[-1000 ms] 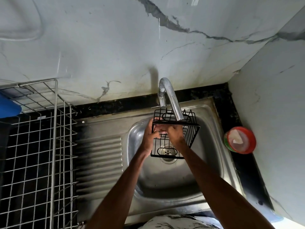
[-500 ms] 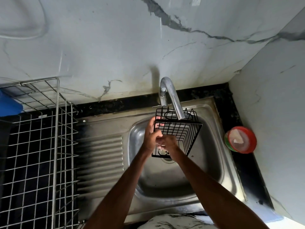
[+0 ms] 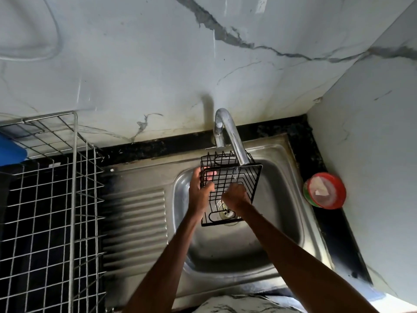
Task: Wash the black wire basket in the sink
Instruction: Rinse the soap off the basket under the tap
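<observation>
The right hand shows only its knuckles. Its fingers curl out of sight against the black wire basket, so what its grip encloses cannot be told. The fingertips of the left hand are partly screened by the basket's wires. The basket and the right wrist cover most of the sink drain. The silver wire dish rack runs off the left and bottom edges, and a blue object is cut by the left edge. The contents of the red-rimmed tub are too blurred to name.
</observation>
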`<state>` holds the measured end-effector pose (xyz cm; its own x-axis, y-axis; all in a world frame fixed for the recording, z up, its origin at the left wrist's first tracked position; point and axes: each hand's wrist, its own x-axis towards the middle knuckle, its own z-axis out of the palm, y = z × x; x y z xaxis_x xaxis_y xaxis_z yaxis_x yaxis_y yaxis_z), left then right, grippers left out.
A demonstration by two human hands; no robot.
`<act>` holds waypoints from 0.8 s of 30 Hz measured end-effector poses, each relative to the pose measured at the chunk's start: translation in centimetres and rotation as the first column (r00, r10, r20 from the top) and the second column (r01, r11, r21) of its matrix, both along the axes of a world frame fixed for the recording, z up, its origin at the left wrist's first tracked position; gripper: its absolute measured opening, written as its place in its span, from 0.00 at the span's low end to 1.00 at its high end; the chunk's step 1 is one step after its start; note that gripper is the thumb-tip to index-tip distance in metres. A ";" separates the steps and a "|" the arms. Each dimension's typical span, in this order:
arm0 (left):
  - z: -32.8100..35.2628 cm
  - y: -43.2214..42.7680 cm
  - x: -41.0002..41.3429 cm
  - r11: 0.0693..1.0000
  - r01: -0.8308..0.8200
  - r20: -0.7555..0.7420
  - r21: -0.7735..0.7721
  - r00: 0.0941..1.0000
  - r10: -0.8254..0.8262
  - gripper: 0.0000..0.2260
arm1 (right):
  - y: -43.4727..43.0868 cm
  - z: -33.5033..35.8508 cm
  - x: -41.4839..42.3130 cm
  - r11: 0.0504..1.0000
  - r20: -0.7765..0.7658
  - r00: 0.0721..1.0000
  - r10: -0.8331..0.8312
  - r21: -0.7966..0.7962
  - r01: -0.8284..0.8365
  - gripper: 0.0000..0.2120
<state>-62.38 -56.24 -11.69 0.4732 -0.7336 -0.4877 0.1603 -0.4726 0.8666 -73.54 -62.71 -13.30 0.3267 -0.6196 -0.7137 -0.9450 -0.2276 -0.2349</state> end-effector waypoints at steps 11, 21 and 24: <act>0.9 0.9 0.2 0.991 -0.116 0.125 0.072 0.986 0.106 0.27 | -2.1 2.5 1.8 0.947 0.039 0.989 0.143 -0.294 -0.126 0.15; 1.9 0.9 -0.3 0.992 -0.105 0.176 0.073 0.980 0.091 0.10 | -0.3 -0.9 0.4 0.997 0.200 0.979 -0.039 0.078 0.024 0.11; 1.7 1.4 0.4 0.980 -0.163 0.210 0.110 0.968 0.137 0.15 | -0.8 0.4 0.4 0.988 0.335 0.940 -0.065 -0.108 0.107 0.16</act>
<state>-61.96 -54.85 -10.03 0.6706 -0.5857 -0.4552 0.0667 -0.5636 0.8234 -73.19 -63.46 -12.91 0.4721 -0.7318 -0.4915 -0.8364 -0.1957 -0.5120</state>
